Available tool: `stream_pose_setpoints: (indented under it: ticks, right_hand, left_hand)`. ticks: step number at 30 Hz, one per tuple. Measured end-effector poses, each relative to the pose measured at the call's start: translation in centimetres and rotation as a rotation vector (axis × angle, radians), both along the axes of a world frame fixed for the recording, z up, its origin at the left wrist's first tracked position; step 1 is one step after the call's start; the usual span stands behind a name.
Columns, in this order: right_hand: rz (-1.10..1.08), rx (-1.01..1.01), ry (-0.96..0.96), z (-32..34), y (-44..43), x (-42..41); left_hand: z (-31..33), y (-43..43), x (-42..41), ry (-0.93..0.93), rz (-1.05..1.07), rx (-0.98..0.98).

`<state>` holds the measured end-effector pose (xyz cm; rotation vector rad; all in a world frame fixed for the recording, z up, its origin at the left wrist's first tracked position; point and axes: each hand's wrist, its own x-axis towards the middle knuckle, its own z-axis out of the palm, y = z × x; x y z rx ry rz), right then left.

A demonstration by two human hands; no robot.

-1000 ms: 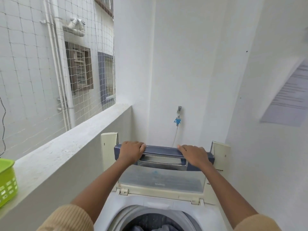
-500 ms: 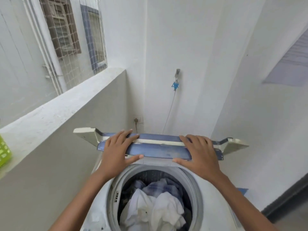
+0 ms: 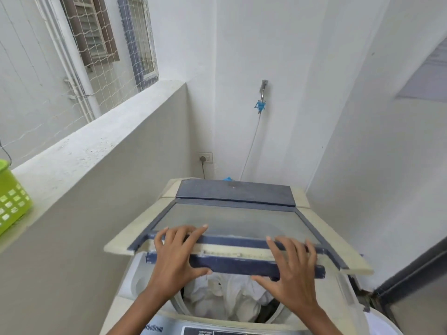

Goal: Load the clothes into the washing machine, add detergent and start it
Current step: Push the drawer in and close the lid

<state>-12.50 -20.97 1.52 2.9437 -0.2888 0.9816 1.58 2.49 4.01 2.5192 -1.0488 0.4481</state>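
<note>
Clothes [image 3: 227,298], mostly crumpled white cloth, lie in the drum of the top-loading washing machine [image 3: 131,286], visible through the gap beneath its lid [image 3: 232,221]. The lid folds in two. It has a cream plastic frame, navy trim and a cloudy translucent panel, and its front edge is raised above the opening. The left hand [image 3: 175,258] and right hand [image 3: 291,269] each grip that front edge, with fingers spread over the top and thumbs tucked under the navy bar, one hand toward each end. A grey control panel [image 3: 217,331] runs along the machine's near edge.

White painted walls close in the corner. On the back wall are a metal tap [image 3: 263,87] with a blue fitting, a thin hose [image 3: 251,146] running down from it, and a socket [image 3: 205,157] with a plug in it. On the left, a rough grey concrete ledge [image 3: 92,143] carries a lime-green perforated plastic basket [image 3: 12,201]. Beyond the ledge there is string netting [image 3: 104,68].
</note>
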Motion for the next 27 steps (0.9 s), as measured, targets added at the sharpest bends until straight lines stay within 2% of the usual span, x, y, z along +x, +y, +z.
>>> stream_pose_setpoints:
  ticks: [5,17,27]
  right_hand:
    - [-0.055,0.053,0.103,-2.0,1.0,-0.8]
    - [-0.079,0.257,0.548,-3.8,2.8,0.0]
    - [-0.101,0.259,0.649,-5.2,2.0,1.1]
  left_hand:
    - [-2.2,0.1,-1.7,0.057,-0.01,0.069]
    - [-5.1,-0.5,-2.3,0.2,-0.006,0.282]
    - [-7.3,-0.8,-1.6,0.271,0.034,0.321]
